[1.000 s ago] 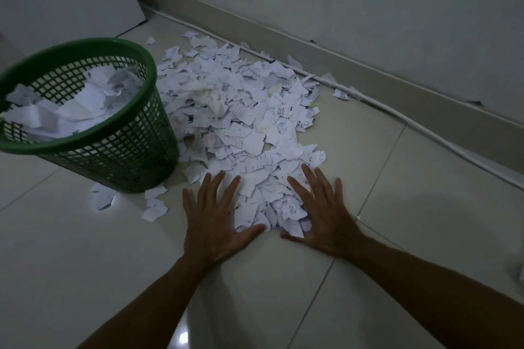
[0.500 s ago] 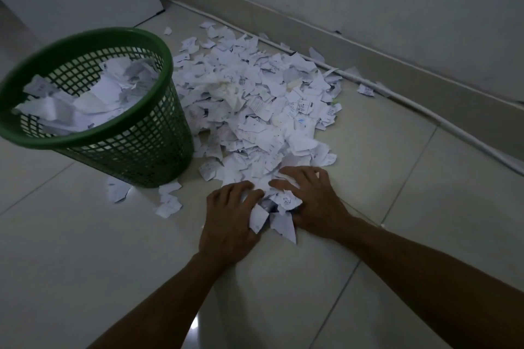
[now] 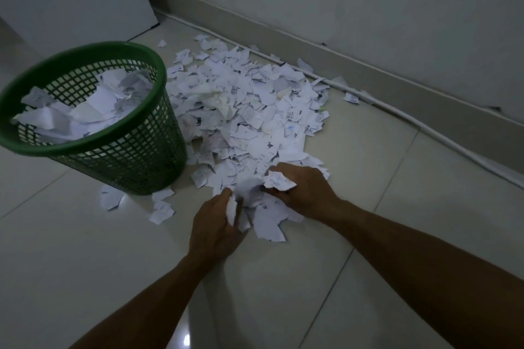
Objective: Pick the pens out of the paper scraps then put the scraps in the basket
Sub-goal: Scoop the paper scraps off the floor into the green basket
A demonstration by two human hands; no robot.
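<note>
Floor (image 3: 85, 278): pale glossy tiles, meeting a wall at the far edge. Scraps (image 3: 249, 122): broad white pile, mid-floor, spreading toward the far wall; a few strays lie at the basket's base. Basket (image 3: 136, 161): green mesh, left of the pile and touching its edge, partly filled with paper. Right hand (image 3: 306, 193): at the pile's near edge, fingers curled round a crumpled wad. Left hand (image 3: 215, 224): just beside it, fingers clenched on scraps. Pens: none visible.
</note>
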